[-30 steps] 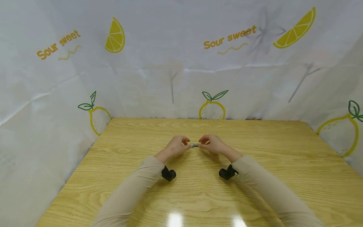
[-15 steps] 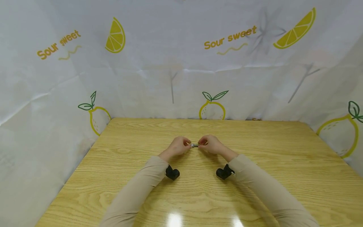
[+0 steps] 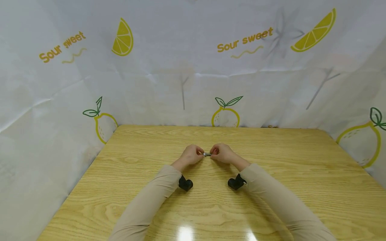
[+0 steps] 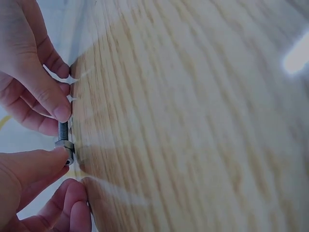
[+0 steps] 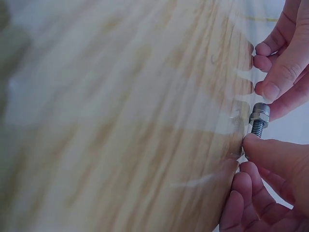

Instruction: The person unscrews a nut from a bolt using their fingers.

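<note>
Between the two hands, close over the wooden table [image 3: 259, 201], a small metal bolt [image 3: 207, 154] lies level, pointing left to right in the head view. A hex nut [image 5: 259, 118] sits on its thread, close to the rounded head [image 5: 261, 108]. My left hand [image 3: 190, 154] has thumb and forefinger at the head-and-nut end. My right hand [image 3: 223, 153] pinches the threaded shank [image 4: 63, 130], hiding its far tip. In the left wrist view, the left thumb [image 4: 53, 155] partly covers the nut. The other fingers of both hands are loosely curled.
Black wrist-camera mounts [image 3: 185, 183] hang under both beige sleeves [image 3: 152, 197]. A white cloth [image 3: 169, 90] printed with lemons rises behind the table's back edge and along both sides. Bright light reflections lie on the table's near part.
Both forearms and wrists have drawn slightly inward, toward each other. The right fingers have shifted a little left along the bolt, while the bolt stays at about the same place.
</note>
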